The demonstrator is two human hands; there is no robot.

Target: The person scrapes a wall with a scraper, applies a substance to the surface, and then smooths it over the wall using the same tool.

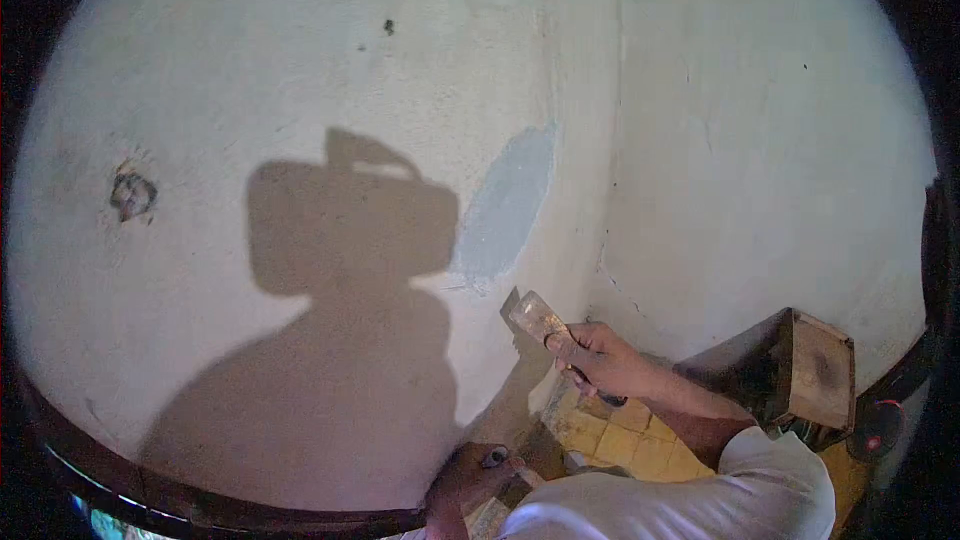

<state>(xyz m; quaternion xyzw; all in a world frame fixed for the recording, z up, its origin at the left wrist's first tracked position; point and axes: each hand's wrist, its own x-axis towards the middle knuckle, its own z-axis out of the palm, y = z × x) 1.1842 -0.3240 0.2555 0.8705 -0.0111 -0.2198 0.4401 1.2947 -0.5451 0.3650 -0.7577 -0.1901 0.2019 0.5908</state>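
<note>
My right hand (600, 360) is closed around the handle of a putty knife (537, 314). The blade is pale and smeared and points up and left, close to the wall, with its shadow beside it. Above the blade, a long grey patch of filler (510, 205) slants across the wall near the corner. Low in the view, my left hand (462, 480) is closed around something with a round, greyish end; its kind cannot be made out. The sleeve of a light shirt partly hides the area beside that hand.
A rough hole (132, 196) marks the wall at left, with a small dark spot (389, 27) higher up. At lower right, a brown box-like object (820, 370) stands by the corner over yellow floor tiles (620, 440). A dark, shiny edge (250, 518) curves along the bottom left.
</note>
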